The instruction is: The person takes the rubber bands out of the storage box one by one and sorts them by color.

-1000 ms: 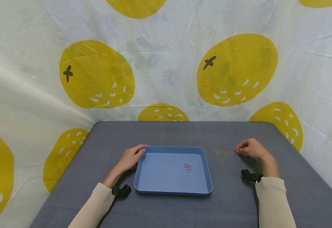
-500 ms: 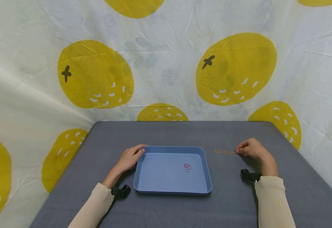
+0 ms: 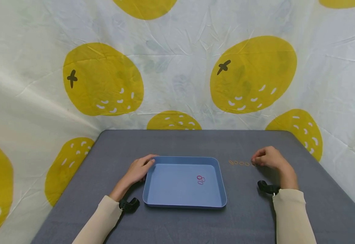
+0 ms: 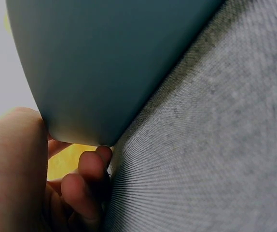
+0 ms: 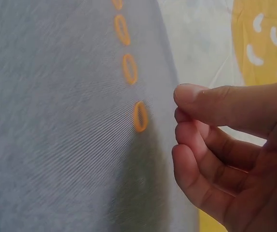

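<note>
"Orange rings (image 5: 135, 116), where?"

"Five in a row on the cloth (image 3: 180, 223), right of the tray (image 3: 171, 193); three red ones (image 3: 199, 179) lie inside it."

"And what's touching what?"

"Left hand (image 3: 138, 168) grips the tray's far left corner. The right hand's (image 3: 270, 158) thumb and forefinger press together (other fingers curled) just beside the row's end."

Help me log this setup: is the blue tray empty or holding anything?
Not empty: three small rings, one red and two pinkish, lie on the floor of the blue tray, toward its right side.
</note>
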The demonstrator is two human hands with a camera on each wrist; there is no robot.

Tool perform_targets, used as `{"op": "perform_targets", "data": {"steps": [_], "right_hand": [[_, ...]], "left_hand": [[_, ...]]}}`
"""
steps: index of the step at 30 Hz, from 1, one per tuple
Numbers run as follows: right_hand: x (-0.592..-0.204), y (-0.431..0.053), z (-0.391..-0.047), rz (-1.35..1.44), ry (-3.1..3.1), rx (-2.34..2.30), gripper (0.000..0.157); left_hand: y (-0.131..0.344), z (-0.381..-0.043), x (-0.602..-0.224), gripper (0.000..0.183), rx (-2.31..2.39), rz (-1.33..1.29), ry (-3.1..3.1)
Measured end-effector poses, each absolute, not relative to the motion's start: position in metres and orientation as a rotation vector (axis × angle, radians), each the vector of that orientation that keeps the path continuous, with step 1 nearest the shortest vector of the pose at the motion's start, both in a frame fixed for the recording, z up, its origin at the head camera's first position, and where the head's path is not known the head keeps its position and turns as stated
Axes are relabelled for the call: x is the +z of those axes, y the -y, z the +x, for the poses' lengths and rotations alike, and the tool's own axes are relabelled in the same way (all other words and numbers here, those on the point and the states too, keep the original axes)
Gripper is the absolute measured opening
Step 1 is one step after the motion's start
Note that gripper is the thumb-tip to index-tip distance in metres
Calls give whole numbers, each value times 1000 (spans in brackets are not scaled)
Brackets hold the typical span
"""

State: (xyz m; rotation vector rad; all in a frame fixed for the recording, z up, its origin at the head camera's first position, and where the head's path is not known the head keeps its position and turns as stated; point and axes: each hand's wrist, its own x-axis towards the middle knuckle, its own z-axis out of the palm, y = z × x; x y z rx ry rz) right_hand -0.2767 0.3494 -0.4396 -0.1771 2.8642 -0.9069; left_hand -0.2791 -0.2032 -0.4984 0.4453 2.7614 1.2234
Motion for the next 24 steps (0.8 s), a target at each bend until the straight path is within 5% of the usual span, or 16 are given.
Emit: {"op": "perform_targets", "data": {"steps": [24], "right_hand": [[-394, -284, -273, -442, -2977, -932, 20]], "left_hand": [[204, -279, -500, 35, 1239, 462, -2755]]}}
